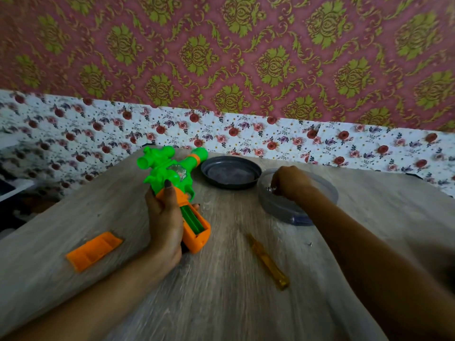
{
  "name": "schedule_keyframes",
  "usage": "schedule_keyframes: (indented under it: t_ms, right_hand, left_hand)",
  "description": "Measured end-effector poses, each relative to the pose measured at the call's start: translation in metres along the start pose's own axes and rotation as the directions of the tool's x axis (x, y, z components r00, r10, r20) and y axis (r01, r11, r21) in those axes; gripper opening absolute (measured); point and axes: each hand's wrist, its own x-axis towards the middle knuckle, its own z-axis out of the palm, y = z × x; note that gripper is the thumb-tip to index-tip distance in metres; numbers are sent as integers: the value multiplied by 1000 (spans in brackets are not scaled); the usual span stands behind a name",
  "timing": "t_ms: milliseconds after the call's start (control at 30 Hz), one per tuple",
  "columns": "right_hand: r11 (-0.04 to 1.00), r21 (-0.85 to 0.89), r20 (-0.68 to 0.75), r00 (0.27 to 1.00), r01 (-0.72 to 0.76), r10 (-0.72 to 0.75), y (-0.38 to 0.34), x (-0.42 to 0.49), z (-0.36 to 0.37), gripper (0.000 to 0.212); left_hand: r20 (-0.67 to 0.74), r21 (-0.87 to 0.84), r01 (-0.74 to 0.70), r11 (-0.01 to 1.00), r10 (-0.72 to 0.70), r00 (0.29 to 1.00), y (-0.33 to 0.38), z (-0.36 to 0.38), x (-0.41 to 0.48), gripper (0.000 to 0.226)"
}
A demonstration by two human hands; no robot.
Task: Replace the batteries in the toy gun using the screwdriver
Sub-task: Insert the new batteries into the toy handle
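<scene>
My left hand point(163, 217) grips the orange handle of the green toy gun point(170, 173), which lies on the wooden table point(221, 279) with its battery bay open and green inside. The orange battery cover point(93, 251) rests on the table to the left. A yellow-handled screwdriver point(268, 262) lies loose in the middle, touched by neither hand. My right hand point(289, 182) reaches into a clear round container point(325, 190), fingers pinched on a small shiny piece that is too small to identify for sure.
A dark round lid or dish point(230, 172) sits between the gun and the container. A tiny screw-like speck point(309, 244) lies on the table near my right forearm. A floral-papered wall rises right behind the table.
</scene>
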Motion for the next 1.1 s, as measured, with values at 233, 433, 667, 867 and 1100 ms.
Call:
schedule_keyframes:
  t_ms: [233, 433, 667, 867, 1100]
  right_hand:
    - [889, 457, -20, 998, -43, 59, 5, -15, -13, 19]
    - [-272, 953, 126, 991, -131, -36, -20, -55, -39, 15]
    - [39, 972, -229, 969, 233, -94, -79, -100, -7, 21]
    - [507, 659, -407, 831, 555, -380, -105, -109, 12, 33]
    - [434, 799, -289, 899, 416, -330, -102, -108, 3, 22]
  left_hand:
    - [15, -13, 7, 1000, -6, 1000, 0, 0, 0, 37]
    - [15, 2, 20, 1000, -20, 1000, 1, -2, -2, 36]
    - [-39, -4, 14, 1000, -15, 999, 2, 0, -1, 34]
    - [-56, -10, 1, 1000, -1, 998, 7, 0, -7, 27]
    - [-62, -1, -6, 1000, 6, 998, 7, 1, -7, 31]
